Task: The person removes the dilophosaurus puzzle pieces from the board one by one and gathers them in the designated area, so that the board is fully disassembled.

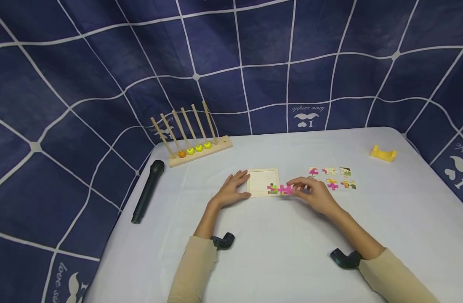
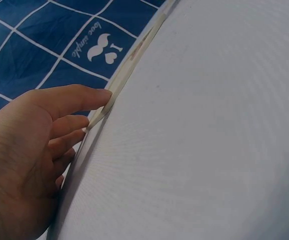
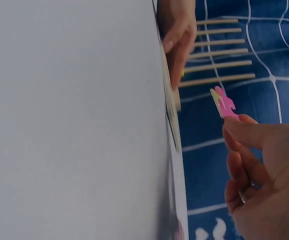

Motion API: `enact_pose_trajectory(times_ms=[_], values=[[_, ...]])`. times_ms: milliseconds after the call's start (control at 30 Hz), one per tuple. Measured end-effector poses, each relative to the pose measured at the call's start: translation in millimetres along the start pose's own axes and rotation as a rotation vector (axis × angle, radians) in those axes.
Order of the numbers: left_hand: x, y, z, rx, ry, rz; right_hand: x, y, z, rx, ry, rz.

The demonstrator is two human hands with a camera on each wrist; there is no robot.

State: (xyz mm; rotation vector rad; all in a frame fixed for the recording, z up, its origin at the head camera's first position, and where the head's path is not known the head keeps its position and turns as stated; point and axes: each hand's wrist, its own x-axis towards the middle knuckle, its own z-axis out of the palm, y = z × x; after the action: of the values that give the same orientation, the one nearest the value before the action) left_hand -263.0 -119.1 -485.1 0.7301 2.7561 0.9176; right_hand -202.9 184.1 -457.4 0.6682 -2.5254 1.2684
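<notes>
A shallow square wooden puzzle tray (image 1: pixel 259 180) lies on the white table. One green-and-pink puzzle piece (image 1: pixel 272 189) sits in its near right corner. My left hand (image 1: pixel 229 190) rests at the tray's left side, thumb and fingertips touching its edge; the left wrist view shows the thumb (image 2: pixel 79 98) laid against the rim. Between thumb and fingers my right hand (image 1: pixel 315 195) pinches a pink puzzle piece (image 3: pixel 225 104) with a yellow-green edge. It is held above the table, by the tray's right edge. Several loose puzzle pieces (image 1: pixel 332 183) lie in two rows beyond the right hand.
At the back left stands a wooden peg rack (image 1: pixel 201 155) with upright rods and several orange and yellow beads. A dark stick-like object (image 1: pixel 148 191) lies along the left edge. A small yellow holder (image 1: pixel 383 154) sits at the far right. Blue gridded cloth (image 1: pixel 262 84) hangs behind.
</notes>
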Motion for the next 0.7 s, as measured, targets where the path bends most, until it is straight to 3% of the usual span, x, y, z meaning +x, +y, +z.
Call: enact_pose_trajectory(times_ms=[167,400,700], values=[[-1.1,-0.3,-0.5,0.004,0.002,-0.002,-21.5,18.7,-35.2,-0.1,0.007,0.033],[-1.1,-2.6,-0.1,0.013,0.009,0.01,-51.4,41.6,-76.7,-0.204,0.007,0.152],[-0.3,-1.6,0.3,0.005,0.006,0.01,-63.0,52.4,-89.8,-0.205,-0.078,0.256]])
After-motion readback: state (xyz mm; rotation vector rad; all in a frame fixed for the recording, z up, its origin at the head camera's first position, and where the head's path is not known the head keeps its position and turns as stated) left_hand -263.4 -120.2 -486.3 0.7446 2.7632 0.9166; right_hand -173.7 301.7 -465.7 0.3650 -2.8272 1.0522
